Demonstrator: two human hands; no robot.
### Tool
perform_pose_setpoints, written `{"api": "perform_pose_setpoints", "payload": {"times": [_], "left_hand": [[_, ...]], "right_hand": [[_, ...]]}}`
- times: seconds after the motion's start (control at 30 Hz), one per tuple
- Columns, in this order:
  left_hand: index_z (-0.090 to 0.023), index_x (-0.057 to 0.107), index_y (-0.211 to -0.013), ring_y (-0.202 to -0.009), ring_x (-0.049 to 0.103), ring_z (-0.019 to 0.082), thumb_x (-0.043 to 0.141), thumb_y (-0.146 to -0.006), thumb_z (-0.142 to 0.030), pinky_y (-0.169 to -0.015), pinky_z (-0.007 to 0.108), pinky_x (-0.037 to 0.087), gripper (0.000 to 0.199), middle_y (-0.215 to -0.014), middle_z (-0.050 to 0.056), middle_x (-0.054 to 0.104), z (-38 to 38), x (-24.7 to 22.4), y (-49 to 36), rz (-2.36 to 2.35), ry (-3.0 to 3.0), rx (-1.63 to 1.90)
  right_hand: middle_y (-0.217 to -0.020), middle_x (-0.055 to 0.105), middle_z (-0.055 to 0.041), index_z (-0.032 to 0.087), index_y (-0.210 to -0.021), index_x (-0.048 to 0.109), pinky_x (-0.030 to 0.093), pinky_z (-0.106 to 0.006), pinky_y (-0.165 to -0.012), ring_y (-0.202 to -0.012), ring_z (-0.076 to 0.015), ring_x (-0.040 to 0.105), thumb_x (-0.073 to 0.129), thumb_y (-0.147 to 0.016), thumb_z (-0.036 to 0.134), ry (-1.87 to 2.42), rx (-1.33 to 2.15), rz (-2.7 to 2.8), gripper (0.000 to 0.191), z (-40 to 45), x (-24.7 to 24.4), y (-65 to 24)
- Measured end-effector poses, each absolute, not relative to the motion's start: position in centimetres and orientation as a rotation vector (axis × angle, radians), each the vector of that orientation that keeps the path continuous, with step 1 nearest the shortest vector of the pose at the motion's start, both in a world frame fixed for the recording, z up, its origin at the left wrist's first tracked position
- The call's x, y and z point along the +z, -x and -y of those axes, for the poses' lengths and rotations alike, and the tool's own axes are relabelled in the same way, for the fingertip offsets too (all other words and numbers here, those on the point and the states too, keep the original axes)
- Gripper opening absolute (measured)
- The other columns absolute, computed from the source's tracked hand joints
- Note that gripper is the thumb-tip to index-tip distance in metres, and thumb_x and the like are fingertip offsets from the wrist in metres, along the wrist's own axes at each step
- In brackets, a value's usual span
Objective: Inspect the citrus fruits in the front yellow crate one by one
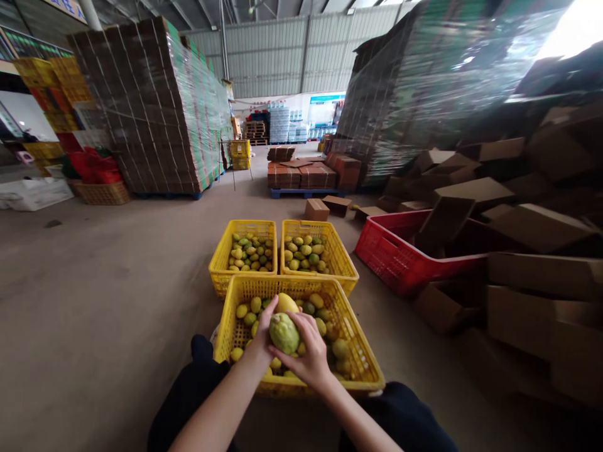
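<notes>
Two fruits in hands, three fruit crates

From where I stand, the near yellow crate is open overhead, its fruit lying below the rim, so a hand could drop in at the far left or far right corner. The middle is blocked by the left hand and right hand, close together around a green fruit and a yellow fruit. Knees crowd the near corners. Two more crates crowd the far edge, barely a slit between them. Leftward, the floor runs wide; rightward, a red crate and heaped cartons narrow the way.
</notes>
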State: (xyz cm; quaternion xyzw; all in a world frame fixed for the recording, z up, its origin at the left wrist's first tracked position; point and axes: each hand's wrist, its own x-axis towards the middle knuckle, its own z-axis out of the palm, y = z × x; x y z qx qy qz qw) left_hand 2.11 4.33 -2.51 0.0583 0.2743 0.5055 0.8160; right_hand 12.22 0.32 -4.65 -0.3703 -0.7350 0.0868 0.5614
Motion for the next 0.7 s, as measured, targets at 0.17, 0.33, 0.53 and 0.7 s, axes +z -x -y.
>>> {"api": "perform_pose_setpoints", "payload": {"times": [0.17, 0.33, 0.53, 0.7], "left_hand": [[-0.014, 0.062, -0.084, -0.063, 0.063, 0.016, 0.049, -0.088, -0.04, -0.06, 0.027, 0.052, 0.029, -0.067, 0.004, 0.062, -5.4, -0.3, -1.0, -0.566, 0.1, 1.146], [-0.013, 0.058, -0.08, -0.061, 0.061, 0.015, 0.042, -0.09, -0.033, -0.055, 0.027, 0.053, 0.027, -0.068, 0.004, 0.061, -5.6, 0.0, -0.1, -0.616, 0.215, 1.177], [-0.011, 0.058, -0.081, -0.06, 0.061, 0.015, 0.039, -0.089, -0.027, -0.054, 0.028, 0.053, 0.026, -0.07, 0.006, 0.061, -5.3, -0.7, -0.4, -0.735, 0.168, 1.139], [-0.015, 0.056, -0.079, -0.056, 0.057, 0.013, 0.063, -0.08, -0.032, -0.052, 0.026, 0.054, 0.019, -0.066, 0.001, 0.057, -5.1, -0.4, -1.1, -0.809, 0.123, 1.229]], "right_hand": [[-0.101, 0.066, -0.0035, 0.023, -0.106, 0.054, 0.051, -0.033, -0.081, -0.092, -0.0212, 0.063, 0.078, -0.062, 0.028, 0.946, 0.8, 1.12, 0.051, -0.4, -2.9, -13.0], [-0.079, 0.066, 0.0042, 0.022, -0.085, 0.059, 0.047, -0.021, -0.06, -0.069, -0.0119, 0.06, 0.08, -0.058, 0.029, 0.941, 1.165, 0.586, 0.035, -2.1, -1.9, -14.6], [-0.078, 0.067, 0.0016, 0.02, -0.086, 0.063, 0.05, -0.025, -0.058, -0.069, -0.0146, 0.061, 0.08, -0.058, 0.035, 0.888, 1.413, 0.516, 0.036, -2.1, -1.9, -14.1], [-0.073, 0.065, 0.004, 0.021, -0.084, 0.063, 0.05, -0.021, -0.05, -0.061, -0.0117, 0.06, 0.079, -0.059, 0.033, 0.943, 1.555, 0.398, 0.031, -2.0, -2.1, -13.5]]}}
